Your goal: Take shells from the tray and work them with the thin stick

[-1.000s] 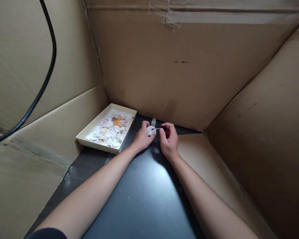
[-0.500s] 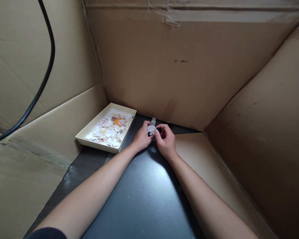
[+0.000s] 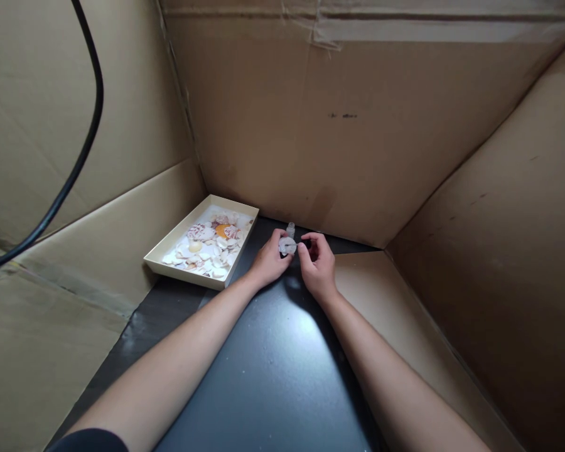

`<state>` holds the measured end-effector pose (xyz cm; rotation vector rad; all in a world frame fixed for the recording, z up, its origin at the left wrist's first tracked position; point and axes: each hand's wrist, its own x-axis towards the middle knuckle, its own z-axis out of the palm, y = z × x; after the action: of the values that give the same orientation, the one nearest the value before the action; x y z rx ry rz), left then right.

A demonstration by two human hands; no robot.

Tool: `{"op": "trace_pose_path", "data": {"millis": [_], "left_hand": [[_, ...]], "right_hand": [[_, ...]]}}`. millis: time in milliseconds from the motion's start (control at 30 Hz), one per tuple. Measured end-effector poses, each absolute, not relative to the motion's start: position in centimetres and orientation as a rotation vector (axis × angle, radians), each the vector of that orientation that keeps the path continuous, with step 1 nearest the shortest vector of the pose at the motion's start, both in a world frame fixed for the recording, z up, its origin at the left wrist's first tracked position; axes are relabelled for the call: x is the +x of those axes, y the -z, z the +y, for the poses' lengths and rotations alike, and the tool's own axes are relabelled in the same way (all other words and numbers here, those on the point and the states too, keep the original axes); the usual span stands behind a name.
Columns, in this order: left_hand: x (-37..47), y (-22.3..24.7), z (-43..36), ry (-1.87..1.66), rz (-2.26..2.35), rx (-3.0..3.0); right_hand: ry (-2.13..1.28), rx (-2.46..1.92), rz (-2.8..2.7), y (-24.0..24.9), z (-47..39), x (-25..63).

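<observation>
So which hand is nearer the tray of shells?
Left. The left hand sits just right of the tray; the right hand lies farther right, beyond the white shell.

A small white shell [image 3: 286,245] is being pinched in the left hand [image 3: 269,260], held just above the black surface [image 3: 263,376]. A thin brush with a dark cap [image 3: 306,243] is lying level in the right hand [image 3: 317,267], its tip touching the shell.
</observation>
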<state>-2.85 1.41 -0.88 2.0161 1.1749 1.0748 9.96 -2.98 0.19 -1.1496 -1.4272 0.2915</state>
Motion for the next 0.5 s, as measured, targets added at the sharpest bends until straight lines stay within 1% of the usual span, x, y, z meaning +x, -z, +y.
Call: {"op": "trace_pose_path", "data": {"millis": [367,500], "left_hand": [[-2.82,1.06,1.57,-1.063,1.150,2.017],[-2.80,0.97,1.48,-1.075,1.162,2.037]], "right_hand": [[-0.294,-1.145,-1.471,-0.10,-2.85,9.90],[-0.245,-1.176,-1.365,0.01,-2.68,10.06]]}}
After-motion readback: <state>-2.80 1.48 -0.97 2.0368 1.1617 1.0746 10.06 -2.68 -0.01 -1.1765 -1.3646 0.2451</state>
